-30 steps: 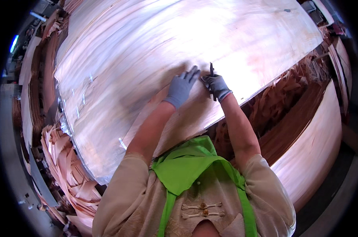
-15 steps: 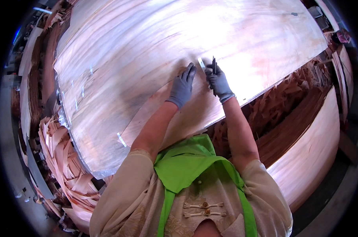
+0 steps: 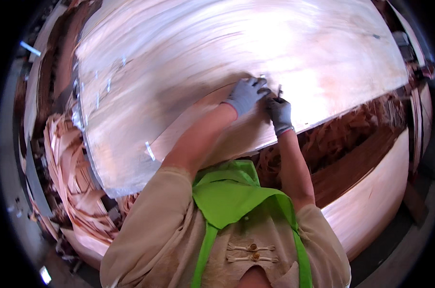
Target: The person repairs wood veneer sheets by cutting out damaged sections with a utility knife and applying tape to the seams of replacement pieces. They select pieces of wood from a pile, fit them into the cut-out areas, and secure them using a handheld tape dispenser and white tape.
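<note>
A large pale wood veneer sheet [image 3: 145, 91] spreads in front of me. A pinker veneer piece [image 3: 181, 126] lies along its near edge, partly under my left arm. My left hand [image 3: 246, 94], in a grey glove, rests on the veneer with fingers apart, its tips at a small white tape strip [image 3: 262, 76]. Just to the right, my gloved right hand [image 3: 280, 114] is closed round a slim dark knife-like tool [image 3: 280, 90] that points away from me. Another white tape strip [image 3: 150, 150] crosses the pinker piece's left edge.
Several small tape strips [image 3: 108, 85] show on the sheet's left part. Crumpled veneer scraps [image 3: 66, 158] lie at the left, with more scraps [image 3: 337, 127] below the sheet's right edge. A curved veneer stack [image 3: 371, 192] stands at the near right.
My left hand has moved right, its fingers now spread at the tape strip that was by my right hand. My right hand has drawn slightly right and nearer, still holding the dark tool.
</note>
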Action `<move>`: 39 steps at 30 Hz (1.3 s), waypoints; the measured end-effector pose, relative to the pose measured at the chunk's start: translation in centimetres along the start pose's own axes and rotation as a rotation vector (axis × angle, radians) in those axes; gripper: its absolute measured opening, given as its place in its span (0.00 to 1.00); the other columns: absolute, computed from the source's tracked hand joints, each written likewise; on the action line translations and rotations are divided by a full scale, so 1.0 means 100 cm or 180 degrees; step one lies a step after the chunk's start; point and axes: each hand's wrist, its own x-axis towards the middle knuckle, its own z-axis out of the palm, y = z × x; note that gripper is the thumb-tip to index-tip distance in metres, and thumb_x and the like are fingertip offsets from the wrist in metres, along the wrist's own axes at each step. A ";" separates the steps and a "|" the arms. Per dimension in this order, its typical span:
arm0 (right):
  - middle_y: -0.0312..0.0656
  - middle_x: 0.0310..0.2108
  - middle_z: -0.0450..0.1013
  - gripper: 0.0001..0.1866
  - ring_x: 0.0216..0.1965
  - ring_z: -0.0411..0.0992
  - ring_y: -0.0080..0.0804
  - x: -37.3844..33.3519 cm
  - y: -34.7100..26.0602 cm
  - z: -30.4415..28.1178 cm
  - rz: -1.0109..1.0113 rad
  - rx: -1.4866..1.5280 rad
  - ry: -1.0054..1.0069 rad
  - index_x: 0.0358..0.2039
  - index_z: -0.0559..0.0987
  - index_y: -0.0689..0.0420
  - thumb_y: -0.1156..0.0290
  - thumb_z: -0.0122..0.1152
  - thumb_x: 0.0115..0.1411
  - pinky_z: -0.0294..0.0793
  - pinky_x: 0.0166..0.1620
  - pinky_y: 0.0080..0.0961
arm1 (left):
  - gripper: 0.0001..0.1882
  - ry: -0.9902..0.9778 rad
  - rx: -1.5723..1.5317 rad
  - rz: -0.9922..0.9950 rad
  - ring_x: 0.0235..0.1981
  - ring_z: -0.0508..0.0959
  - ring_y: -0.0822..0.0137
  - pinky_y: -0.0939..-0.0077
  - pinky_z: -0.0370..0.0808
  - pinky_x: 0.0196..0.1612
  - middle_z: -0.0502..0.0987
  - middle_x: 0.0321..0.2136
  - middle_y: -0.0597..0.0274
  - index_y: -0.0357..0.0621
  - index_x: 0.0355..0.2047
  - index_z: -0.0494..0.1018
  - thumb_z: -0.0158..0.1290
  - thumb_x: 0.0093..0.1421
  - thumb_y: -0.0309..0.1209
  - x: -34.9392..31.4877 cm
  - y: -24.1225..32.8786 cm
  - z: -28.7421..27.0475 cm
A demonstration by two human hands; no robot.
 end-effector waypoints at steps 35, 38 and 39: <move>0.41 0.18 0.71 0.12 0.17 0.67 0.27 -0.048 0.000 0.089 -0.1584 -0.2741 -0.1008 0.28 0.73 0.61 0.65 0.63 0.54 0.66 0.23 0.25 | 0.29 0.1317 -0.1753 -0.1938 0.56 0.63 0.48 0.56 0.59 0.59 0.59 0.59 0.48 0.42 0.57 0.61 0.51 0.54 0.31 -0.281 -0.040 -0.022; 0.31 0.17 0.67 0.08 0.16 0.61 0.19 -0.114 0.022 0.043 -0.0635 -0.1575 -0.0897 0.28 0.74 0.58 0.67 0.60 0.56 0.60 0.20 0.19 | 0.33 0.0807 -0.1552 -0.2210 0.57 0.61 0.47 0.55 0.58 0.60 0.61 0.57 0.48 0.41 0.55 0.62 0.57 0.51 0.38 -0.404 -0.024 -0.044; 0.34 0.19 0.69 0.06 0.18 0.64 0.19 -0.121 0.040 0.017 -0.0506 -0.1754 -0.0834 0.32 0.75 0.59 0.70 0.57 0.58 0.64 0.22 0.18 | 0.37 0.0824 -0.1328 -0.2077 0.58 0.59 0.47 0.54 0.56 0.60 0.59 0.58 0.48 0.40 0.56 0.61 0.59 0.47 0.41 -0.444 -0.020 -0.048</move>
